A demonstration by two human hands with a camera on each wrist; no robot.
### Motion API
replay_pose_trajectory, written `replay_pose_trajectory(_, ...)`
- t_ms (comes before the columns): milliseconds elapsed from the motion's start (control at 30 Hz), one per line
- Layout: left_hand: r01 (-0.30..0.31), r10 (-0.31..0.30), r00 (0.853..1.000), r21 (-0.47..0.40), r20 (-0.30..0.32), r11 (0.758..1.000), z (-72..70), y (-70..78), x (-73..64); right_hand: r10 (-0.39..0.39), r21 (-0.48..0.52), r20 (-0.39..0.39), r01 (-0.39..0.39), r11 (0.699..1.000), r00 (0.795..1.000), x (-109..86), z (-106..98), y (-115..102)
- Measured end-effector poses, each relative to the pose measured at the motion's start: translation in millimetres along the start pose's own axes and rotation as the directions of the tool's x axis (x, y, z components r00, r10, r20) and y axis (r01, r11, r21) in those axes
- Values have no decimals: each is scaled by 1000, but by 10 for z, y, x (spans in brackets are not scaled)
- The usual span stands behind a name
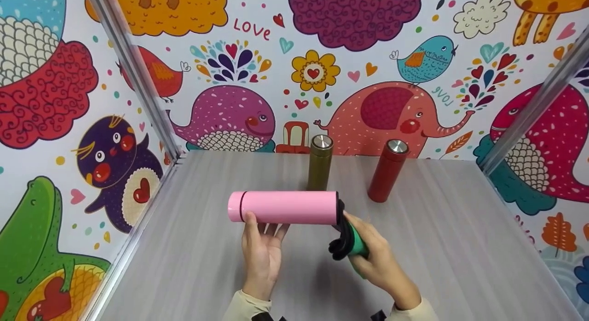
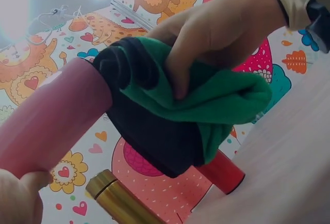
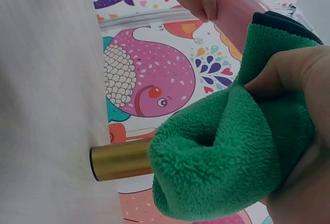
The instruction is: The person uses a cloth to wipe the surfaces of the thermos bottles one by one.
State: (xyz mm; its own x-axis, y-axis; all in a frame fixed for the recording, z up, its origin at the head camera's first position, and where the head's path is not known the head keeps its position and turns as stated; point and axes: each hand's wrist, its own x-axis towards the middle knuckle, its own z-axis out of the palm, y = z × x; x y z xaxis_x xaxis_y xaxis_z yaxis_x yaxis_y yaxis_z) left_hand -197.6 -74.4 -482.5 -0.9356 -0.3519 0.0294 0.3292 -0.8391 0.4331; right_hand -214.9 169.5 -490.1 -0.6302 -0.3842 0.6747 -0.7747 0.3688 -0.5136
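A pink thermos bottle lies sideways in the air above the table, its capped end to the left. My left hand holds it from below near the cap, thumb on the near side. In my right hand is a folded cloth, green and fluffy on one face and black on the other. The cloth's black side touches the bottle's right end in the head view. The left wrist view shows the cloth bunched under the right thumb, against the end of the pink bottle.
An olive-gold thermos stands upright behind the pink bottle. To its right stands a red thermos. Cartoon-printed panels with metal corner posts enclose the grey table at the back and sides.
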Motion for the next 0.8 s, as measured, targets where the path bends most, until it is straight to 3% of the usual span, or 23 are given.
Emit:
replay_pose_trajectory(233,-26,26,1000,18,4,1000,-14,-17,12,-101,13,-63,102,995,993,-56,31,-98)
replay_pose_trajectory(500,-13,13,1000,27,-5,1000,-42,-66,-20,-211,-119,-94,200,973,973,97,-6,-163)
replay_pose_trajectory(633,1,0,1000,51,-11,999,-65,-70,-41,-194,-96,-88,186,978,977,170,-32,-128)
replay_pose_trajectory(800,6,-6,1000,57,3,998,-72,-58,-61,-95,-38,-30,94,995,995,198,-46,-56)
